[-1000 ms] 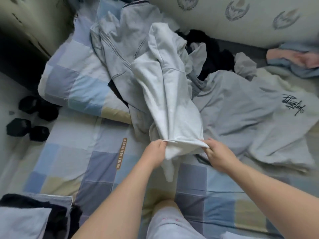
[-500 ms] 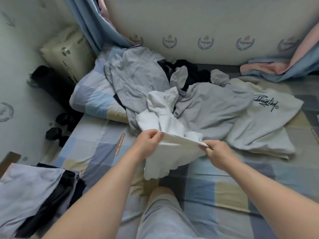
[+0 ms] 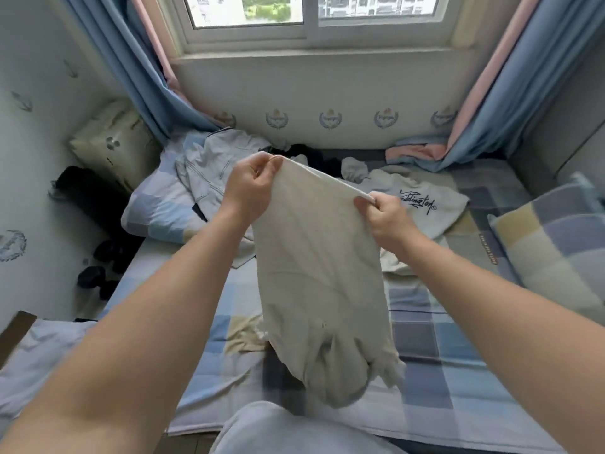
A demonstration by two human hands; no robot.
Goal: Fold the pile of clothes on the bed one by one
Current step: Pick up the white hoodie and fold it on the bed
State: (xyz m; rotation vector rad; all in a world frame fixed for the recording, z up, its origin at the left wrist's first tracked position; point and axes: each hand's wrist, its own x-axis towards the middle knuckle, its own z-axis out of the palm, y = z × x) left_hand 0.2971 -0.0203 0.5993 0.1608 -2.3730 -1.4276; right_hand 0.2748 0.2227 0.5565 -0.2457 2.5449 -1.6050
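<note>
1. Bed [image 3: 458, 371]: checked blue, grey and cream cover, beneath and all round the cream garment.
2. Window [image 3: 311, 14] with blue-and-pink curtains [image 3: 131, 77]: on the wall behind the garment.
3. Cream garment [image 3: 320, 273]: held up over the bed by its top edge, which is stretched taut. It hangs down and its lower end is bunched; whether it touches the cover cannot be told.
4. Pile of clothes [image 3: 209, 172]: behind the garment, with a grey jacket to its left and a printed sweatshirt [image 3: 425, 204] to its right.
5. Checked pillow [image 3: 154, 208]: left of the garment, under the jacket.
6. Left hand [image 3: 252, 188]: fingers [image 3: 262, 165] curled together, pinching the garment's upper left corner.
7. Right hand [image 3: 386, 217]: fingers curled, thumb clamping the upper right corner.
</note>
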